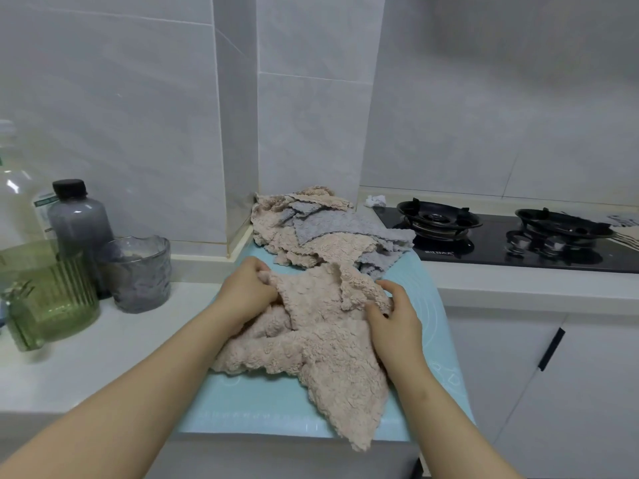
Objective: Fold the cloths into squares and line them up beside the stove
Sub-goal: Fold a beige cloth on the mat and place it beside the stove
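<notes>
- Head view: a pink cloth (pixel 328 344) lies crumpled on the teal mat (pixel 242 409), with 1 corner hanging over the mat's near edge.
- The left hand (pixel 247 292) has its fingers curled, pinching the cloth's far left edge. The right hand (pixel 397 316) curls round a bunched part on the right.
- Behind them, a loose pile of pink and grey cloths (pixel 311 229) sits in the wall corner, just beside the stove (pixel 484 236).
- By the look of it, 0 squares are folded or lined up. This cloth is only being sorted out for folding, and the whole pile remains.
</notes>
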### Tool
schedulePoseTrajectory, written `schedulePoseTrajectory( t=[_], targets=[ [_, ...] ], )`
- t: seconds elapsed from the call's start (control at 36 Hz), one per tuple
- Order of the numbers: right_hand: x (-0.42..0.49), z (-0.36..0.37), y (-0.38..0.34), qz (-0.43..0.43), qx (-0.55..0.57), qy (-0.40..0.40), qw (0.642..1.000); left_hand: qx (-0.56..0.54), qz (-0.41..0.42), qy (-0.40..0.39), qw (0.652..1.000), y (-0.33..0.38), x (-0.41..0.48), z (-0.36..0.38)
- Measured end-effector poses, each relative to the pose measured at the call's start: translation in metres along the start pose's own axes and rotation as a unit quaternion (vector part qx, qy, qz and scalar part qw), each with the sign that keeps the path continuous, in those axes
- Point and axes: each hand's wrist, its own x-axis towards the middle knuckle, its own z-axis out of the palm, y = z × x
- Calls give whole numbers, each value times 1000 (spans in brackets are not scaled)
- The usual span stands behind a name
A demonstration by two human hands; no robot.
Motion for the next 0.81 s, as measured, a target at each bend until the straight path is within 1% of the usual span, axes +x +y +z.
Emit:
schedulePoseTrajectory(
  t=[0.03,0.08,0.14,0.17,0.22,0.28,0.33,0.39,0.44,0.56,0.64,0.69,0.75,0.81],
  targets=[
    [1,-1,-1,-3,1,2,1000,-75,-22,12,997,-1,0,-3],
    [5,-2,-1,-2,0,3,1000,-205,-72,23,976,-2,1,-9],
    [8,-4,0,0,-5,2,1000,-287,-123,14,950,-3,1,-16],
    [11,-5,0,-1,-10,1,1000,-324,-154,-1,934,-3,1,-18],
    [15,-7,1,-3,-18,0,1000,-407,-210,-45,888,-2,1,-23],
    [21,-10,0,-6,-18,5,1000,-464,-227,-86,852,-1,1,-27],
    [28,-13,-4,-14,-11,15,1000,-490,-212,-100,840,1,4,-29],
    [37,-15,-7,-25,-10,21,999,-486,-177,-82,852,3,10,-30],
    [46,-15,-9,-31,-6,23,999,-462,-133,-40,876,3,16,-28],
    [67,-10,-15,-27,17,37,999,-392,-46,31,918,3,36,-23],
    [87,-6,-19,-25,41,49,998,-339,0,66,939,8,54,-21],
    [99,-1,-19,-7,53,59,997,-324,21,75,943,11,64,-18],
    [108,4,-17,18,63,64,996,-305,29,67,950,11,72,-14],
    [114,8,-12,37,56,65,996,-260,23,60,964,8,79,-10]
  ],
)
